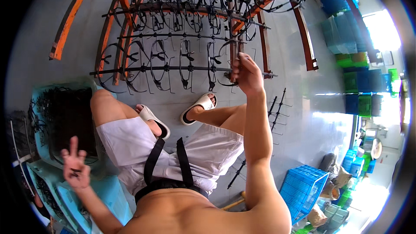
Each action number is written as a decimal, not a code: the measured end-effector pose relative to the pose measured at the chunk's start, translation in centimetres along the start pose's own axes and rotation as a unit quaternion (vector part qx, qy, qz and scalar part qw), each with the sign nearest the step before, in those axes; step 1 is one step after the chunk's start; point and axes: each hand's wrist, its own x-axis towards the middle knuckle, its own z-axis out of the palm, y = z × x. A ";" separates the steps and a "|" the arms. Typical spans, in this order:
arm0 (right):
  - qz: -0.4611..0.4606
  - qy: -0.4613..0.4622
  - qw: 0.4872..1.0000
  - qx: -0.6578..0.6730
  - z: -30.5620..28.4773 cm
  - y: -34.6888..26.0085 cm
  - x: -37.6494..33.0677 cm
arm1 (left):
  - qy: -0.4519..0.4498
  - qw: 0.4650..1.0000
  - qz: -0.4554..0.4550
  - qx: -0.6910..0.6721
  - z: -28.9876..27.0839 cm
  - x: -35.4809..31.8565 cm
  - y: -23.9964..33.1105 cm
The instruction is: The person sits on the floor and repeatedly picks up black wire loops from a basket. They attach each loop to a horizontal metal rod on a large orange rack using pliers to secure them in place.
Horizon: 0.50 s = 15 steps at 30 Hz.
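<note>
My right hand (248,73) reaches forward with its fingers pinched at the right end of a row of black eyeglass frames. The black eyeglass frame (220,51) at this end is partly hidden by my fingers. Several more hang along a thin dark rod (171,68) with short wire hooks. On the left, my left hand (76,169) is raised palm up, with fingers stretched and apart; a small dark patch shows on its palm, too small to make out. Beside it stands a light-blue bin (93,117) with a heap of thin black pieces (67,93) in it.
An orange metal rack (71,15) carries further rods crowded with black frames ahead. Loose hooked rods (277,112) lie on the floor to the right. A blue crate (304,190) stands at lower right; stacked bins (364,80) line the far right. More light-blue bins (115,195) sit at lower left.
</note>
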 end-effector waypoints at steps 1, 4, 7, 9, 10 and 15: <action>0.026 0.006 0.999 -0.028 -0.3 0.7 1.0 | -0.067 0.993 -0.032 -0.096 2.3 1.5 -2.9; 0.068 -0.011 0.995 -0.069 -0.7 2.0 2.1 | -0.245 0.891 -0.167 -0.344 9.3 4.9 -12.0; 0.058 0.018 0.996 -0.064 -2.5 2.6 1.9 | -0.336 0.777 -0.270 -0.459 14.7 6.3 -18.7; 0.041 0.037 0.997 -0.054 -3.2 2.5 1.2 | -0.312 0.798 -0.287 -0.428 17.3 7.0 -20.1; 0.033 0.044 0.997 -0.048 -3.2 2.4 1.0 | -0.285 0.812 -0.291 -0.417 18.3 7.4 -20.5; 0.018 0.032 0.999 -0.027 -3.9 2.4 0.7 | -0.140 0.847 0.017 0.513 17.1 14.1 -25.1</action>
